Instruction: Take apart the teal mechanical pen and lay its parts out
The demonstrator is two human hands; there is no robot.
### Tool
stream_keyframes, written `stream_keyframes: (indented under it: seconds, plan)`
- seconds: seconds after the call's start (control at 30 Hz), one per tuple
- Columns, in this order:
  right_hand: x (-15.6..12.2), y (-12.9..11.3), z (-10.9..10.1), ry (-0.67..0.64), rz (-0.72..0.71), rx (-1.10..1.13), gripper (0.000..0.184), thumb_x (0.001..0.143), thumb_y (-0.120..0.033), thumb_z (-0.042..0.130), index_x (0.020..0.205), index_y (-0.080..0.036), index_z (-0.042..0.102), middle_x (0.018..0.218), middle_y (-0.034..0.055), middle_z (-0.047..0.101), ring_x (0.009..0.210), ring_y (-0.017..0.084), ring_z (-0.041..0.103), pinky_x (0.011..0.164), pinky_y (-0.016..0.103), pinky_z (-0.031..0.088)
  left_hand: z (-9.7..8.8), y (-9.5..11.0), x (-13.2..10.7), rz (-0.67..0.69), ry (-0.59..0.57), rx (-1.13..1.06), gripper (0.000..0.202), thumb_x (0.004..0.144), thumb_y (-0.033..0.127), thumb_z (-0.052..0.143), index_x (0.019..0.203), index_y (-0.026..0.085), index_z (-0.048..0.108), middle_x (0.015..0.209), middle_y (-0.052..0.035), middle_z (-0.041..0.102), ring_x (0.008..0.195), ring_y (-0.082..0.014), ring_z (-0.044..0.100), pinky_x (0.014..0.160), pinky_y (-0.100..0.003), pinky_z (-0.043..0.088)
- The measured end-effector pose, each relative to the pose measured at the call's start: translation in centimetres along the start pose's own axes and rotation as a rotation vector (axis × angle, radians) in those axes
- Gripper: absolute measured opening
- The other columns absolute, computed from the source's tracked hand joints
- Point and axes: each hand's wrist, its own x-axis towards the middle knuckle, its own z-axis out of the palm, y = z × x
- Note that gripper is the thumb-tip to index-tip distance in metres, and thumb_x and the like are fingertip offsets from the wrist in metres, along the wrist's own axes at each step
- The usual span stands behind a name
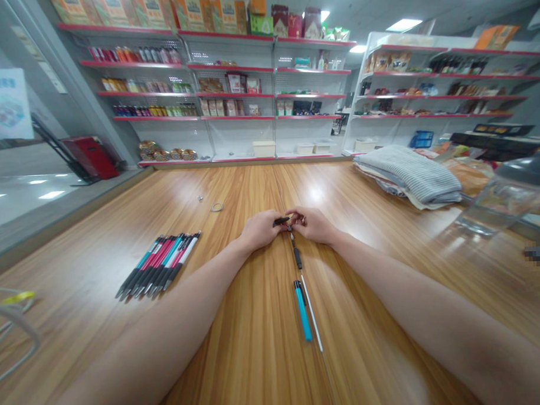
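Observation:
My left hand (261,229) is closed, with a small black pen part (280,221) at its fingertips. Facing it, my right hand (314,224) has its fingers curled in a pinch; what they hold is too small to make out. Below the fingertips, pen parts lie in a line on the wooden table. They include a small metallic piece (292,238), a black grip (297,259), a turquoise barrel (303,313) with a black end, and a thin white refill (312,313) alongside the barrel.
Left of my forearm lies a row of several pens (161,262). Farther back are a ring of cord (217,207) and a tiny shiny bit (199,198). Folded striped cloth (411,174) and a clear jug (495,197) stand right. A cable (17,317) loops at left.

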Motion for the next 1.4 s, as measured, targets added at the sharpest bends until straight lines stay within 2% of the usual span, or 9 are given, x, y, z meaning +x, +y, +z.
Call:
stream_keyframes:
  seconds: [0.3,0.47,0.6,0.7,0.83,0.9,1.0,1.17,1.4]
  plan:
    - [-0.1,-0.4,-0.1,0.011,0.033,0.072,0.041,0.073,-0.01,0.056,0.113,-0.017,0.061,0.082,0.0013,0.067,0.066,0.01,0.058,0.062,0.021,0.045,-0.3,0.1,-0.1,0.013,0.019,-0.058,0.027,0.08,0.045,0.061,0.094,0.024,0.071,0.093,-0.0039,0.07,0.086,-0.0197,0.063,0.072,-0.027,0.044]
    - [0.0,-0.1,-0.7,0.111,0.106,0.16,0.038,0.074,-0.014,0.054,0.111,-0.014,0.06,0.083,0.0037,0.066,0.064,0.01,0.056,0.061,0.022,0.044,-1.2,-0.3,-0.8,-0.027,0.119,-0.083,0.027,0.089,0.035,0.05,0.099,0.018,0.069,0.093,-0.0055,0.07,0.083,-0.017,0.062,0.075,-0.026,0.046]
    - [-0.5,0.2,-1.5,0.23,0.214,0.236,0.036,0.079,-0.024,0.05,0.112,-0.009,0.056,0.08,0.0054,0.063,0.057,0.01,0.051,0.052,0.021,0.04,-2.3,0.4,-3.4,-0.042,0.203,-0.079,0.027,0.092,0.028,0.044,0.103,0.015,0.065,0.095,-0.0077,0.068,0.087,-0.0175,0.061,0.078,-0.028,0.046]
    - [-2.1,-1.3,-2.0,0.257,0.256,0.262,0.032,0.085,-0.032,0.048,0.105,-0.01,0.059,0.075,0.0045,0.062,0.053,0.01,0.047,0.048,0.022,0.037,-3.3,1.9,-6.6,0.017,0.199,-0.062,0.027,0.094,0.027,0.042,0.107,0.019,0.064,0.096,-0.0065,0.064,0.09,-0.0171,0.059,0.08,-0.028,0.045]
    - [-4.8,-5.9,-1.7,0.254,0.182,0.195,0.032,0.09,-0.041,0.047,0.093,-0.015,0.064,0.071,0.0031,0.06,0.06,0.012,0.051,0.055,0.024,0.038,-4.0,3.9,-9.6,0.128,0.199,0.06,0.03,0.096,0.027,0.041,0.119,0.025,0.059,0.087,-0.0052,0.059,0.083,-0.0165,0.056,0.075,-0.028,0.045]
    - [-5.5,-8.3,-1.1,0.16,0.054,0.064,0.03,0.089,-0.043,0.051,0.089,-0.017,0.065,0.071,0.0031,0.061,0.061,0.013,0.051,0.057,0.026,0.038,-3.9,4.4,-9.7,0.201,0.201,0.109,0.032,0.096,0.024,0.04,0.123,0.024,0.056,0.088,-0.0061,0.059,0.084,-0.0172,0.056,0.077,-0.03,0.045]
    - [-5.5,-10.4,-0.1,0.128,-0.064,-0.104,0.026,0.09,-0.041,0.051,0.083,-0.019,0.064,0.072,0.004,0.061,0.065,0.015,0.053,0.062,0.027,0.04,-3.6,4.6,-9.0,0.3,0.17,0.117,0.028,0.096,0.025,0.041,0.119,0.02,0.056,0.089,-0.0067,0.061,0.086,-0.018,0.055,0.079,-0.032,0.045]
    - [-5.0,-10.0,0.4,0.122,-0.056,-0.268,0.035,0.093,-0.038,0.045,0.065,-0.018,0.055,0.061,0.0031,0.054,0.058,0.013,0.049,0.058,0.027,0.035,-3.8,4.3,-8.5,0.279,0.245,0.128,0.018,0.095,0.031,0.046,0.099,0.018,0.056,0.087,-0.006,0.063,0.084,-0.0184,0.057,0.078,-0.032,0.043]
    - [-5.1,-9.1,0.1,0.099,-0.042,-0.305,0.041,0.096,-0.037,0.041,0.061,-0.018,0.053,0.058,0.0027,0.051,0.055,0.013,0.046,0.056,0.027,0.031,-4.0,4.4,-8.8,0.265,0.193,0.202,0.02,0.096,0.03,0.042,0.087,0.018,0.055,0.079,-0.0049,0.06,0.077,-0.0171,0.055,0.071,-0.03,0.042]
